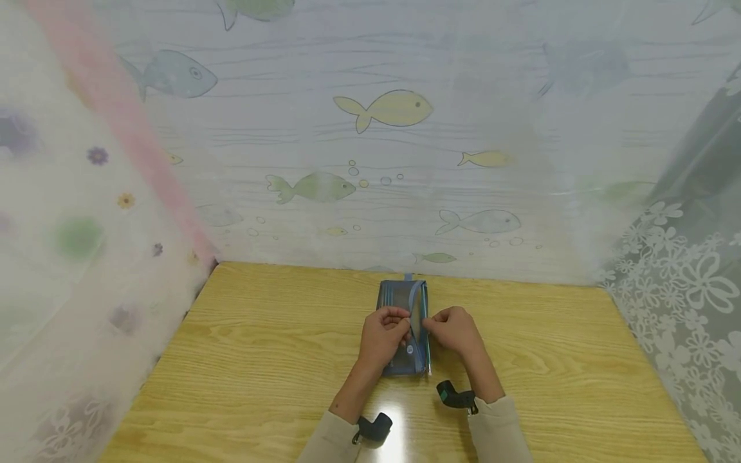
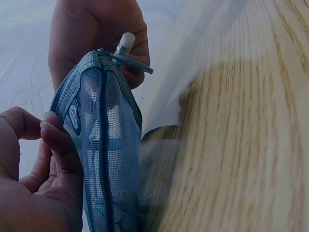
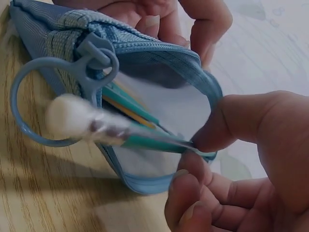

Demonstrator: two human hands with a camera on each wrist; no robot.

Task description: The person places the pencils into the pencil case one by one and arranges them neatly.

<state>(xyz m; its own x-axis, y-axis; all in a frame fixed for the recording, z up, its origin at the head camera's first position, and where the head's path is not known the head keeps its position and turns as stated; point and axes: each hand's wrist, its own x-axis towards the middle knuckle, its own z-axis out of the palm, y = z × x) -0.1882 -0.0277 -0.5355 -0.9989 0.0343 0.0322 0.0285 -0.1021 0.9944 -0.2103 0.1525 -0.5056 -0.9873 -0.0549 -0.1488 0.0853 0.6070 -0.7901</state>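
A blue mesh zippered pencil case (image 1: 399,360) lies on the table, its mouth gaping on the right side. Thumb and forefinger of my left hand (image 1: 381,337) pinch the case's edge near the opening, beside a small white oval label (image 2: 74,117). On the other side, my right hand (image 1: 459,331) pinches a teal pencil (image 3: 157,143) at the mouth. The pencil's white eraser (image 3: 67,116) points toward me and is blurred. Inside the case, a teal and a yellow-orange stick-like item (image 3: 130,104) show; their far ends are hidden. A blue ring pull (image 3: 21,128) hangs from the zipper.
The wood-grain table (image 1: 260,347) extends around the case. A fish-print sheet (image 1: 376,148) stands behind it, with a flower-patterned sheet (image 1: 87,244) at left and a lace-like one (image 1: 689,283) at right. Black wrist cameras (image 1: 375,427) sit at both cuffs.
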